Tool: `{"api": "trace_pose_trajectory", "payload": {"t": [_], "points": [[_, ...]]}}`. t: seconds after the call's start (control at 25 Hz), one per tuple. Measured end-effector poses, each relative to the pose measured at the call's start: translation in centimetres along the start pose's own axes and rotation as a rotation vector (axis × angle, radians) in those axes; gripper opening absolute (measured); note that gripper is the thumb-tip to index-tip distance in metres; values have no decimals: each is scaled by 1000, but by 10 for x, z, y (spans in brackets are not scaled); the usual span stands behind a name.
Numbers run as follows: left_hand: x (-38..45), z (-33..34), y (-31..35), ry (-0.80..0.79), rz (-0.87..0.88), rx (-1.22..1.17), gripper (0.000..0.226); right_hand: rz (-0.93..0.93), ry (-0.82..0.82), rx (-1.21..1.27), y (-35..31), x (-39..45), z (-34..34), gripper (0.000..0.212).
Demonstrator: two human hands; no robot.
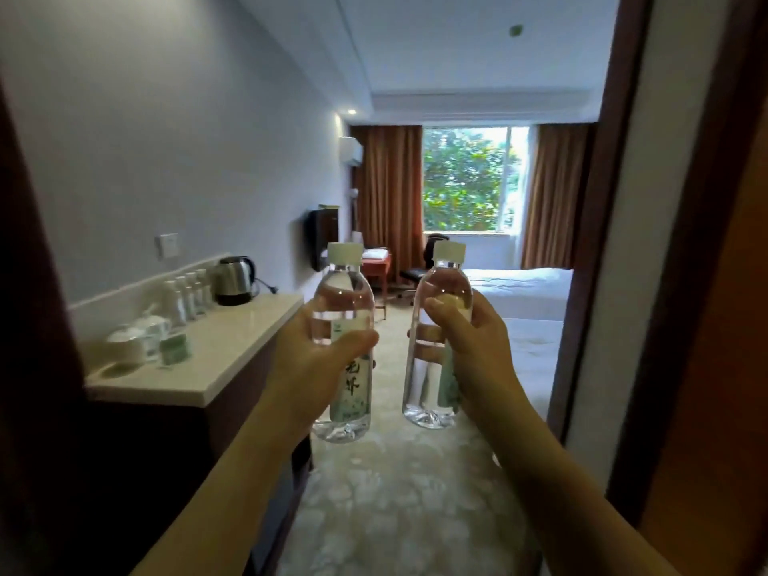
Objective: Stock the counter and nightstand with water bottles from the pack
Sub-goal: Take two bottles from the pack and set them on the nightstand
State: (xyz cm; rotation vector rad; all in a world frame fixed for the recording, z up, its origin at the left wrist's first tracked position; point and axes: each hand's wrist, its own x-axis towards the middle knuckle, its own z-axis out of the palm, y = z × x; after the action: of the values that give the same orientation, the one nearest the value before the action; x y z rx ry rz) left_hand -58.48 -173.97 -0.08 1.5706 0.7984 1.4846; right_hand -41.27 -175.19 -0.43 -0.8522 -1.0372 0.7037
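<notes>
Pale stone counter [232,347] lies left of both grips, already carrying bottles. Left hand [307,359], nearer it, is closed around an upright water bottle [347,326]; right hand [469,347] wraps a second bottle [436,326], tilted slightly. Nightstand not visible.

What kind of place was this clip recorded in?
Most likely a hotel guest room: made-up white beds, a counter with a kettle and a row of bottles, and brown curtains at the window.

Blurred bottles [189,295] and cups [143,330] on counter [232,347]
</notes>
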Motion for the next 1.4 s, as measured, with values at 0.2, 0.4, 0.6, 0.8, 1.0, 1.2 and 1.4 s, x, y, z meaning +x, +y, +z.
{"api": "trace_pose_trajectory", "payload": {"t": [0.2,0.4,0.6,0.8,1.0,1.2,1.4], "points": [[136,18,-93,-86,-36,-50,20,-35,43,-97,78,126,1,30],[293,24,-171,-117,-38,-75,22,11,32,-81,150,266,15,32],[408,64,-237,-179,-65,-106,21,41,125,-94,207,382,-4,29],[527,118,-321,-197,-79,-76,18,19,164,-93,279,514,-42,20],[662,176,-403,-198,-66,5,26,-3,145,-38,357,675,-82,30],[808,210,-462,-187,-39,18,25,4,113,-29,416,835,-89,37],[948,229,-551,-151,-30,-41,28,26,74,-85,505,977,-91,29]]}}
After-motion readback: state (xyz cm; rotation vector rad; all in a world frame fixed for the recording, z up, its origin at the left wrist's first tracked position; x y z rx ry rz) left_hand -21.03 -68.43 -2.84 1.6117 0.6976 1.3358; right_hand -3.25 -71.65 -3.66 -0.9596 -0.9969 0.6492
